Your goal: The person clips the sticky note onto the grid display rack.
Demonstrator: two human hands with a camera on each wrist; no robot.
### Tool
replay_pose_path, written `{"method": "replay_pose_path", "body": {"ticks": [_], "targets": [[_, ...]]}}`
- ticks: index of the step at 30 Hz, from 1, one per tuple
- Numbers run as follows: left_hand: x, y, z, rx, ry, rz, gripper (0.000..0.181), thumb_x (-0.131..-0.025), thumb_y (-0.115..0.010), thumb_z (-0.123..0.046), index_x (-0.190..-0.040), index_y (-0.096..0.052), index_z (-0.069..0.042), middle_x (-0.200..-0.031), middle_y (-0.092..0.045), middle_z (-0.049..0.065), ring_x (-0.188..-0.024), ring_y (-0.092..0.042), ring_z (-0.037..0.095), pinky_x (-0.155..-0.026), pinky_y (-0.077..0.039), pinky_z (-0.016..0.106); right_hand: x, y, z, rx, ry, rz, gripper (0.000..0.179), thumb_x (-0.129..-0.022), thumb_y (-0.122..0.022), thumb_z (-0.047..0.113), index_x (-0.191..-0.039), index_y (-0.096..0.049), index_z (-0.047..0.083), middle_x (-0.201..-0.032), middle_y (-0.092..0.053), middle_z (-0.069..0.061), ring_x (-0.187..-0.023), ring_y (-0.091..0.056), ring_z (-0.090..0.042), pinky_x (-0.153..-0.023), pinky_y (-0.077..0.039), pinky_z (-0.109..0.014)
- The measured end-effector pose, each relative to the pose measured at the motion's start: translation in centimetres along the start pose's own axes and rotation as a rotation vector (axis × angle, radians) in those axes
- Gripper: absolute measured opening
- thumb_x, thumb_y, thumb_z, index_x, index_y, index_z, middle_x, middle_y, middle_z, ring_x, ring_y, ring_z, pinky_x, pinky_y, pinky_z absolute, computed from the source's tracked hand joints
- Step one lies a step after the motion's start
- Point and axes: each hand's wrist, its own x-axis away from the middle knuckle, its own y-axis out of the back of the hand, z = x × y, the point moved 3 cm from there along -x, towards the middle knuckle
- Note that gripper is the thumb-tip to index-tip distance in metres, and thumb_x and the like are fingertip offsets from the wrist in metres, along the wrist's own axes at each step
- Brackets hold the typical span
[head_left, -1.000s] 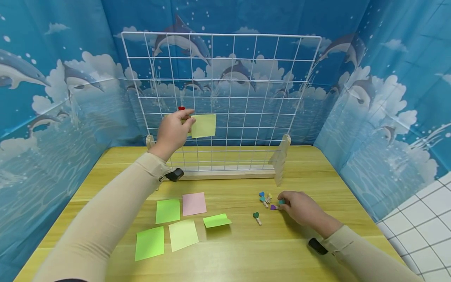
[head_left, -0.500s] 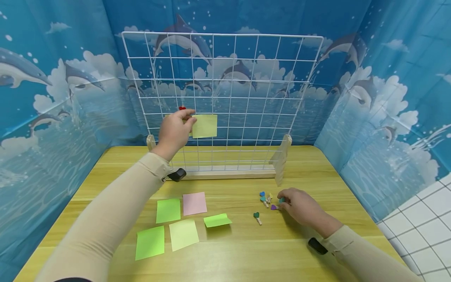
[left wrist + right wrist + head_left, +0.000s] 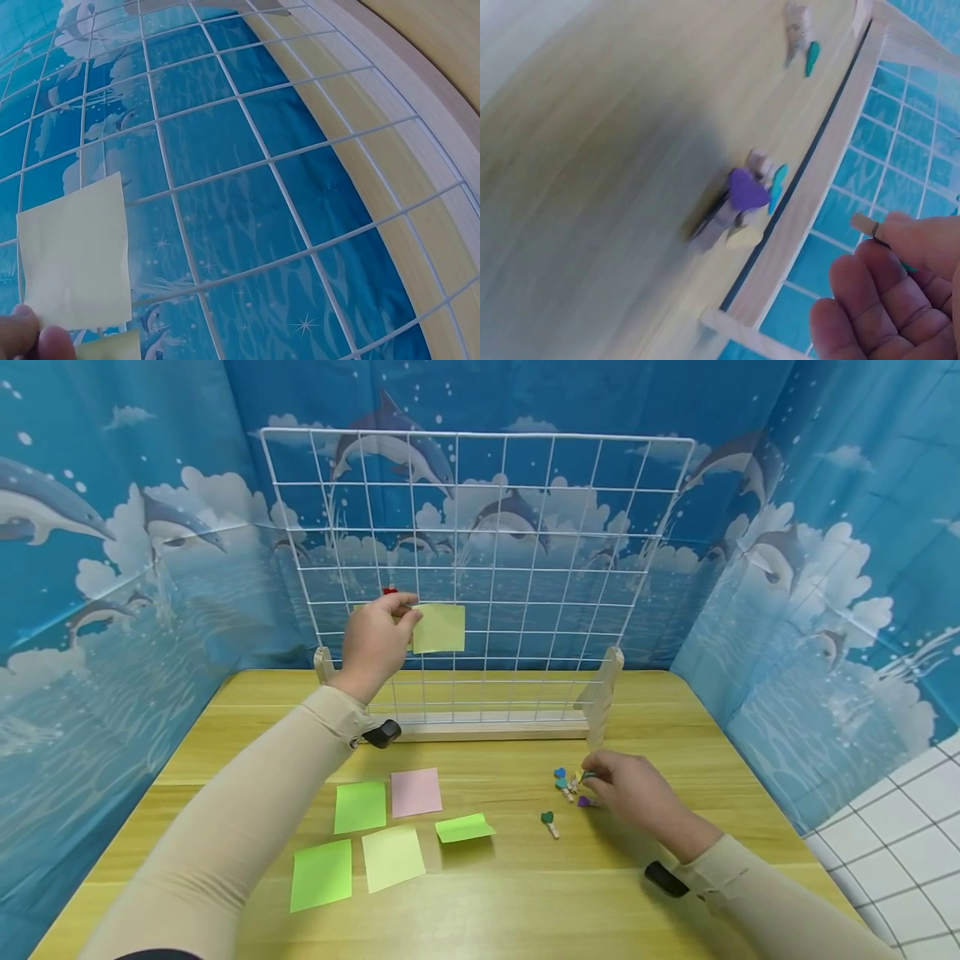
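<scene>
My left hand (image 3: pixel 377 639) pinches the left edge of a pale yellow sticky note (image 3: pixel 439 628) at the front of a white wire grid (image 3: pixel 492 531). A second yellow note (image 3: pixel 112 349) shows partly beside it, mostly hidden by the hand; a red heart clip (image 3: pixel 390 592) sits just above. Over the table on the right, my right hand (image 3: pixel 637 793) pinches a small wooden clothespin (image 3: pixel 866 223) between thumb and forefinger, a bit of green showing at its far end. Below that hand lie several heart clothespins, among them a purple one (image 3: pixel 748 190) and a blue one (image 3: pixel 560 772).
Two green notes (image 3: pixel 360 807), a pink note (image 3: pixel 416 792), a pale yellow note (image 3: pixel 393 858) and a curled green note (image 3: pixel 465 828) lie front left. A dark green heart clothespin (image 3: pixel 548 818) lies apart. Wooden feet (image 3: pixel 600 693) hold the grid up.
My right hand has lifted slightly from the table with the clothespin between its fingers, shifting a little left and away from me. My left hand stays at the note on the grid.
</scene>
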Motion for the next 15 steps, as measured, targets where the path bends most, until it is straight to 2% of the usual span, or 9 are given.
{"method": "replay_pose_path", "body": {"ticks": [4,10,15], "targets": [[0.1,0.0,0.0,0.002,-0.005,-0.009,0.034,-0.109,-0.061,-0.033,-0.138,-0.07,-0.018,-0.115,-0.077,0.003,-0.069,-0.065,0.017,-0.052,-0.045,0.034,-0.2,-0.1,0.8,-0.017,0.018,-0.024,0.016,-0.1,-0.073,0.014,-0.113,-0.074,0.005,-0.102,-0.079,-0.004,-0.089,-0.076,-0.018,-0.074,-0.062,-0.037],[0.2,-0.1,0.1,0.006,-0.009,-0.013,0.034,-0.108,-0.061,-0.033,-0.138,-0.07,-0.017,-0.118,-0.076,0.003,-0.069,-0.065,0.017,-0.053,-0.046,0.034,-0.7,0.2,1.8,-0.021,0.043,-0.066,0.016,-0.101,-0.072,0.016,-0.113,-0.076,0.007,-0.099,-0.079,-0.002,-0.079,-0.068,-0.008,-0.065,-0.054,-0.028],[0.2,-0.2,0.2,0.005,-0.012,-0.023,0.034,-0.108,-0.061,-0.033,-0.137,-0.07,-0.017,-0.118,-0.077,0.004,-0.069,-0.065,0.017,-0.053,-0.047,0.034,-1.4,1.1,3.0,-0.041,0.042,-0.099,0.019,-0.104,-0.067,0.018,-0.117,-0.075,0.007,-0.099,-0.08,-0.003,-0.071,-0.062,-0.007,-0.061,-0.05,-0.027]]}}
